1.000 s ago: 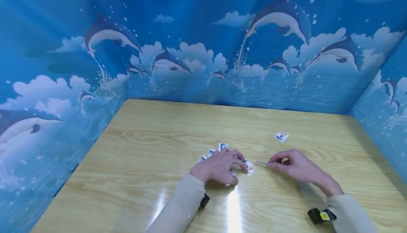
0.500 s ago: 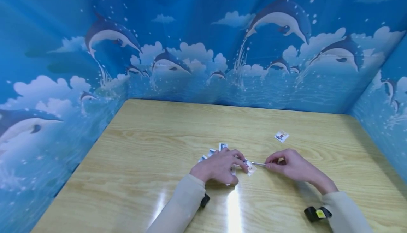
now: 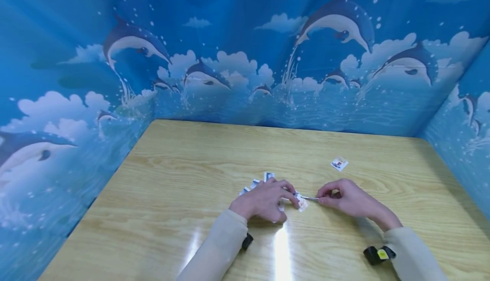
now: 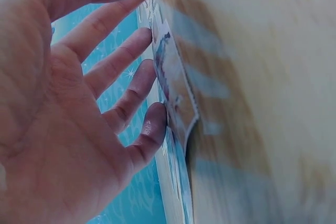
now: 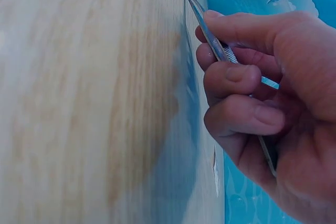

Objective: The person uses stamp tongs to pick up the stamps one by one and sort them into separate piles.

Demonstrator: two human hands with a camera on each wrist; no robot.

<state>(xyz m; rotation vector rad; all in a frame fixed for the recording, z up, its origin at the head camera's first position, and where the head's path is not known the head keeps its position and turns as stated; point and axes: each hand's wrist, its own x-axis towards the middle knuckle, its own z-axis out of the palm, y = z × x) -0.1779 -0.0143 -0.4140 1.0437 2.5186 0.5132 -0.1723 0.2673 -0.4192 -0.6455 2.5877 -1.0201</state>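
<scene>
My left hand (image 3: 262,201) rests on a group of small printed picture pieces, its fingers spread and gently bent. Fingertips touch the pieces along one edge in the left wrist view, where a printed piece (image 4: 176,85) lies slightly raised from the table. Part of the group is hidden under the palm. My right hand (image 3: 347,198) grips metal tweezers (image 5: 214,44) between thumb and fingers. The tweezers' tips point left and meet the edge of a picture piece (image 3: 302,205) beside my left fingertips.
One more square picture piece (image 3: 339,163) lies alone, farther back on the right of the wood-grain table (image 3: 183,157). Several pieces' corners, such as a pale one (image 3: 269,175), poke out behind my left hand. A blue dolphin-print curtain (image 3: 237,72) surrounds the table.
My right hand has moved left with the tweezers, bringing their tips from short of the picture piece to its edge. My left hand has stayed in place.
</scene>
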